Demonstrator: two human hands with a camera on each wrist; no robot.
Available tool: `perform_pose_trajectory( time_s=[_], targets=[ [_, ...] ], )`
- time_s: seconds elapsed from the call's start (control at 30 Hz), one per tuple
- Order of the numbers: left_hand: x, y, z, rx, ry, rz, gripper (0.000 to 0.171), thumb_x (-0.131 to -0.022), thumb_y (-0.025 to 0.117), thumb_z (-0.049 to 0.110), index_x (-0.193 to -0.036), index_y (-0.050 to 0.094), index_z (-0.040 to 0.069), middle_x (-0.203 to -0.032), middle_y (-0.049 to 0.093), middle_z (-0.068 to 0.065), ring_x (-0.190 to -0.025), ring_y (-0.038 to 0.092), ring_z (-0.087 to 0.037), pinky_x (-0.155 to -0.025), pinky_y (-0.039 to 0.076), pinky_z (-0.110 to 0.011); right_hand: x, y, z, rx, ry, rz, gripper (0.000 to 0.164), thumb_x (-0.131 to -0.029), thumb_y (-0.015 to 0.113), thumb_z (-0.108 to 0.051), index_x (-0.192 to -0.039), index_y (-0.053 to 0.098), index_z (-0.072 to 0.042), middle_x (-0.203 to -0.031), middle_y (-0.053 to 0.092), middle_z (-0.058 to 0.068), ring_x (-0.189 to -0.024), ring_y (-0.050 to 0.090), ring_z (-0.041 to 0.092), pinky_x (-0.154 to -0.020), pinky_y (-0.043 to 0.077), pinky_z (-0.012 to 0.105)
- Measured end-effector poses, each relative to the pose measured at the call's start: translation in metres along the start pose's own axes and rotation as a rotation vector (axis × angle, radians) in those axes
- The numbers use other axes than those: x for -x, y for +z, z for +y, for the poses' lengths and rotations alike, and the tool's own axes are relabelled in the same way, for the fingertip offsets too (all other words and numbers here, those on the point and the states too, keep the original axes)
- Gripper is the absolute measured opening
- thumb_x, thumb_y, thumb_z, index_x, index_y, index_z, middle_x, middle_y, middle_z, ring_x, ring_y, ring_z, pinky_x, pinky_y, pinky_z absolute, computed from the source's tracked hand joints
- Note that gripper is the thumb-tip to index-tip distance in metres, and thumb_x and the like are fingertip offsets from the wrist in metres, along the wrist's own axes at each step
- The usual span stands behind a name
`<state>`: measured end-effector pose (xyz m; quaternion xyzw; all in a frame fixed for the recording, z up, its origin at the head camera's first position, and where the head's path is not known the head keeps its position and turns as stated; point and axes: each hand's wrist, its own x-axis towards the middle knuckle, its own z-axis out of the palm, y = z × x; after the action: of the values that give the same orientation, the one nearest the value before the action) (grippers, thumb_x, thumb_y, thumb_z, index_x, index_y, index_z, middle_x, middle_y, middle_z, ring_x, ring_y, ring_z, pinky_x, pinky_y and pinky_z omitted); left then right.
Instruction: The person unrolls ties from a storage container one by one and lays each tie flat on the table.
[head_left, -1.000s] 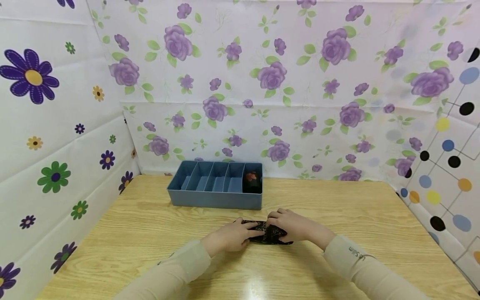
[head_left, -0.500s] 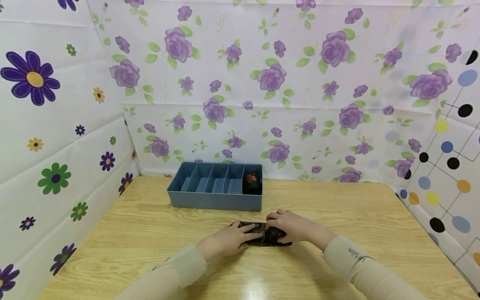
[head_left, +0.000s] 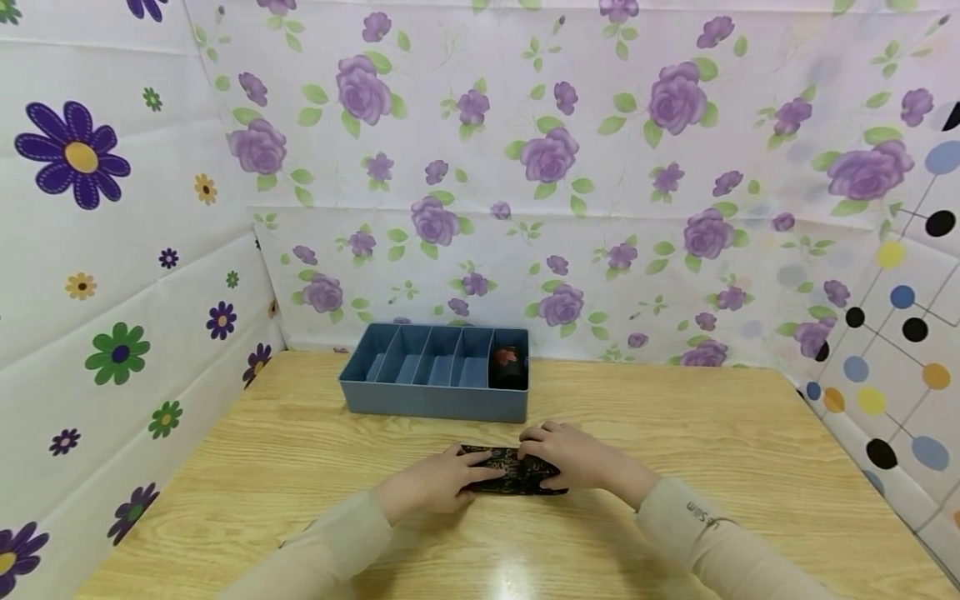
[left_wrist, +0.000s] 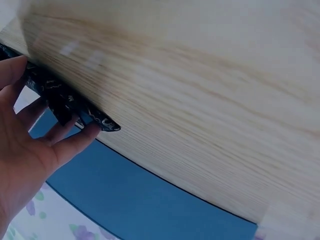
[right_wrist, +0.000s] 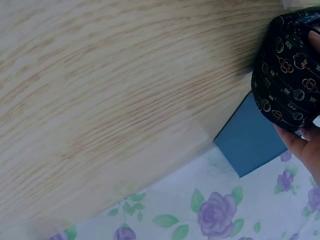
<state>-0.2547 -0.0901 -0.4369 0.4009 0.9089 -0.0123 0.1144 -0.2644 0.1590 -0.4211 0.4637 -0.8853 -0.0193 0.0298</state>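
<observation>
a black patterned cloth (head_left: pixel 512 471) lies on the wood-grain table (head_left: pixel 675 433), between the two hands and just nearer than the blue box (head_left: pixel 438 402). from the head view it is a flat, dark strip, longer left to right than near to far. the right wrist view shows its print well: small gold and pale figures, several like ornate keys with looped heads, scattered over black. there the cloth bulges into a rounded fold; in the left wrist view one end narrows to a point.

the left hand (head_left: pixel 431 485) rests on the left part, fingers spread and fairly straight across it, not clenched. the right hand (head_left: pixel 573 457) has its fingers bent over the right end, grasping the cloth between thumb and fingers.

the box has five compartments in a row; the rightmost holds a dark item (head_left: pixel 507 375) with a red-orange motif. behind hangs a purple-flowered sheet (head_left: pixel 480 167).
</observation>
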Motion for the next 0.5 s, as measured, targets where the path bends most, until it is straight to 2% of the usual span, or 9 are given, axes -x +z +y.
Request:
perform_pose_trajectory(
  time_s=[0.13,0.3,0.5],
  targets=[
    [0.008,0.0,-0.007,0.004,0.028,0.012,0.052,-0.096,0.055,0.027,-0.144,0.037,0.037,-0.153,0.032,-0.001,-0.128,0.045,-0.037,-0.1,0.045,-0.046,-0.004,0.001,-0.005,-0.002,0.01,0.007,0.041,-0.08,0.076,-0.03,-0.115,0.059,-0.017,-0.124,0.055,0.005,-0.106,0.057,0.024,-0.088,0.052,0.039],
    [0.017,0.002,-0.015,0.026,0.026,0.006,0.052,-0.096,0.055,0.027,-0.144,0.038,0.036,-0.153,0.033,-0.002,-0.128,0.044,-0.039,-0.101,0.044,-0.049,-0.009,0.003,-0.011,-0.012,0.018,0.024,0.042,-0.08,0.075,-0.032,-0.115,0.058,-0.017,-0.124,0.054,0.004,-0.104,0.057,0.023,-0.087,0.052,0.038],
    [0.022,0.007,-0.02,0.005,0.04,0.019,0.052,-0.095,0.055,0.029,-0.144,0.038,0.034,-0.152,0.034,-0.005,-0.126,0.046,-0.039,-0.102,0.043,-0.049,-0.013,0.005,-0.016,-0.019,0.02,0.043,0.043,-0.08,0.075,-0.033,-0.116,0.058,-0.017,-0.125,0.053,0.004,-0.104,0.057,0.023,-0.085,0.052,0.038]
  ],
)
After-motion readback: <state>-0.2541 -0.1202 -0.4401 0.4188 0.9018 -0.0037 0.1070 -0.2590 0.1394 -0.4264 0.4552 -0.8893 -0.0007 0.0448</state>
